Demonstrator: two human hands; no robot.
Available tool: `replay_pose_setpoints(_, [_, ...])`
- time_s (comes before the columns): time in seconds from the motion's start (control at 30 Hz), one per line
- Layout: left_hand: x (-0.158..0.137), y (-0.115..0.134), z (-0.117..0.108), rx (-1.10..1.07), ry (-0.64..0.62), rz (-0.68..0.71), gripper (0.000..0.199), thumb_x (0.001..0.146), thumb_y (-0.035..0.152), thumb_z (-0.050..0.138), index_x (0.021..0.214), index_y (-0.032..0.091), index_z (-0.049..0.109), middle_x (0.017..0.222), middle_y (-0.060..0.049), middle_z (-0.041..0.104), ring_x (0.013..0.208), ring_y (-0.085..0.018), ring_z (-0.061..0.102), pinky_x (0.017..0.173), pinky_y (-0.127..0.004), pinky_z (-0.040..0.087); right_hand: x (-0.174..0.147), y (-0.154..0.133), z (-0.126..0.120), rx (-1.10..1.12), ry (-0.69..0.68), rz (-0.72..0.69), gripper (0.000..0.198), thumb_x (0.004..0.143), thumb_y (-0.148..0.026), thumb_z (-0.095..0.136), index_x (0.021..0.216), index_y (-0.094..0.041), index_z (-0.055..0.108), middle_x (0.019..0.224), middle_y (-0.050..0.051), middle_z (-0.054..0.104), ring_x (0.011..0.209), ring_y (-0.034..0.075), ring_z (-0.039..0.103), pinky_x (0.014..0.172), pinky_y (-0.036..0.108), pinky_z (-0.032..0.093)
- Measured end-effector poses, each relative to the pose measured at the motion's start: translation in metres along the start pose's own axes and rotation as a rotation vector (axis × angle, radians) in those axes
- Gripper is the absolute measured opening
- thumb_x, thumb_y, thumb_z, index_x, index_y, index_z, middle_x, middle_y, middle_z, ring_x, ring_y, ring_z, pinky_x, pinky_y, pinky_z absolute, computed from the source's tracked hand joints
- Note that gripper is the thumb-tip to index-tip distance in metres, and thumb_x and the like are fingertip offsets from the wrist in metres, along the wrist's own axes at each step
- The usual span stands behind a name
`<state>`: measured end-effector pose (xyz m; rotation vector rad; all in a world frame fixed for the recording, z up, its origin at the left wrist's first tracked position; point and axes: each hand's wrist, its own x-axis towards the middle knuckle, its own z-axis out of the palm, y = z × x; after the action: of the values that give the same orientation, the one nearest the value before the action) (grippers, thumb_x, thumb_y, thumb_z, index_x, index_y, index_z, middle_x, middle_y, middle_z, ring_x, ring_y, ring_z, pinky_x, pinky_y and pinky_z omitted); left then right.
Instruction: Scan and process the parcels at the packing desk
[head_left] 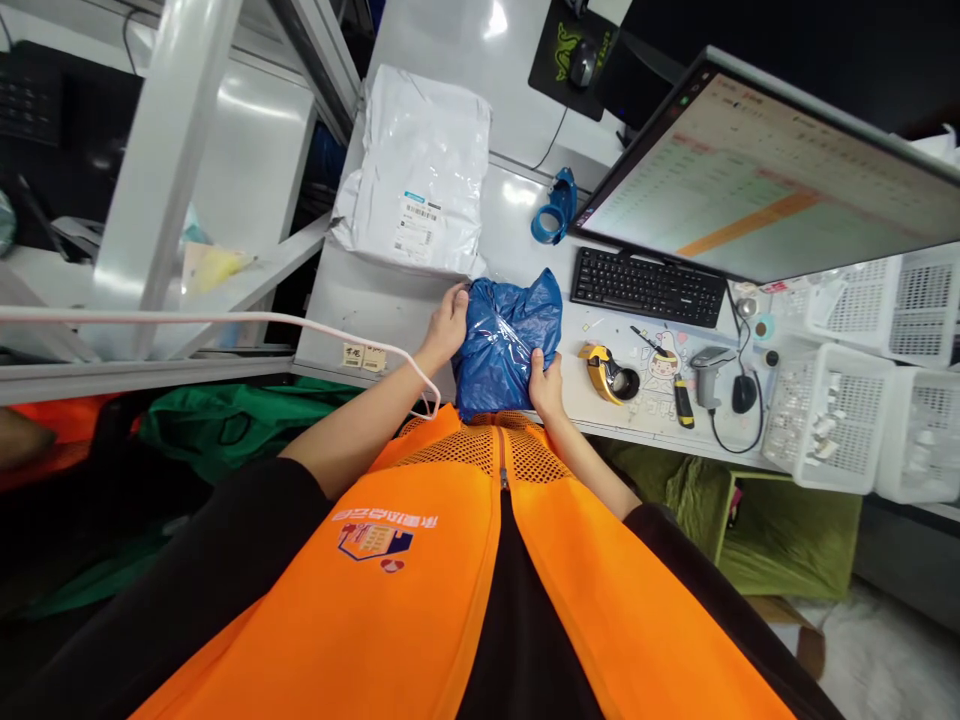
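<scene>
A shiny blue plastic package [504, 345] lies at the front edge of the white desk, close against the orange vest. My left hand [448, 325] grips its left side, fingers partly hidden by the plastic. On the lower right side my right hand [546, 385] holds it, thumb on top and the other fingers out of sight underneath. Just beyond the package lies a large white mailing bag [424, 175] with a printed label [418, 228]. A yellow-and-black tape dispenser [609, 376] sits to the right of my right hand.
A monitor [772, 170] overhangs the black keyboard [649, 286] at the right. Nearby are a blue tape dispenser [555, 208], a box cutter [683, 402] and a barcode scanner [711, 374]. White baskets [844, 415] line the far right. A pale cable [300, 322] crosses above my left forearm.
</scene>
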<state>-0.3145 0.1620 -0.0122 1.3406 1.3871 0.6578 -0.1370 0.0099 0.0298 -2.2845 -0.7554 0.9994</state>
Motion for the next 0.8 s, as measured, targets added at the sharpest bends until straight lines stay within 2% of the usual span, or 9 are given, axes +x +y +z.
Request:
replay_pose_setpoints(0.1, [-0.005,0.004,0.007,0.008,-0.022,-0.049,0.084,0.099,0.074,0.06,0.159,0.017,0.046,0.155,-0.021,0.061,0.146,-0.034,0.058,0.127,-0.049,0.041,-0.001,0.001,0.002,-0.005,0.006,-0.002,0.077,0.1,-0.082,0.037,0.141,-0.018,0.05,0.137,0.023,0.072,0.13,0.037,0.068,0.109,0.049,0.051])
replay_pose_setpoints(0.2, [-0.007,0.006,0.012,-0.017,-0.121,-0.084,0.122,0.074,0.061,0.095,0.167,0.017,0.03,0.16,-0.024,0.054,0.148,-0.039,0.056,0.126,-0.053,0.041,-0.003,0.002,0.003,-0.041,-0.007,0.012,0.078,0.098,-0.084,0.04,0.141,-0.019,0.05,0.136,0.022,0.072,0.127,0.036,0.07,0.108,0.046,0.052])
replay_pose_setpoints(0.27, [-0.008,0.006,0.014,-0.025,-0.162,-0.06,0.138,0.062,0.053,0.104,0.17,0.019,0.024,0.164,-0.024,0.05,0.151,-0.04,0.052,0.128,-0.053,0.039,-0.003,0.004,0.002,-0.066,-0.016,0.03,0.078,0.098,-0.084,0.04,0.14,-0.019,0.05,0.132,0.022,0.074,0.125,0.037,0.071,0.106,0.047,0.053])
replay_pose_setpoints(0.37, [-0.013,0.007,0.016,0.016,-0.181,-0.021,0.137,0.061,0.05,0.104,0.17,0.02,0.026,0.161,-0.023,0.054,0.151,-0.041,0.051,0.127,-0.053,0.039,-0.001,0.008,-0.003,-0.067,-0.024,0.035,0.076,0.097,-0.083,0.044,0.138,-0.019,0.052,0.129,0.022,0.075,0.124,0.037,0.072,0.104,0.047,0.054])
replay_pose_setpoints(0.53, [-0.025,0.01,0.021,0.083,-0.16,-0.013,0.119,0.077,0.052,0.094,0.171,0.02,0.028,0.154,-0.02,0.061,0.144,-0.043,0.059,0.123,-0.056,0.044,0.007,0.015,-0.013,-0.04,-0.012,0.015,0.081,0.086,-0.084,0.062,0.134,-0.019,0.056,0.128,0.022,0.076,0.125,0.037,0.071,0.104,0.046,0.055])
replay_pose_setpoints(0.67, [-0.023,-0.002,0.027,0.03,-0.184,-0.003,0.103,0.089,0.064,0.079,0.169,0.018,0.034,0.152,-0.019,0.064,0.142,-0.039,0.061,0.124,-0.052,0.044,0.007,0.022,-0.009,-0.068,0.027,-0.023,0.078,0.092,-0.083,0.054,0.132,-0.017,0.057,0.124,0.024,0.077,0.121,0.038,0.073,0.101,0.046,0.056])
replay_pose_setpoints(0.8, [-0.012,-0.022,0.036,-0.054,-0.176,0.07,0.096,0.093,0.078,0.065,0.164,0.016,0.044,0.159,-0.018,0.059,0.147,-0.034,0.057,0.127,-0.047,0.041,0.011,0.031,-0.008,-0.194,-0.013,-0.077,0.078,0.101,-0.079,0.042,0.137,-0.012,0.055,0.118,0.026,0.077,0.111,0.04,0.075,0.093,0.046,0.056])
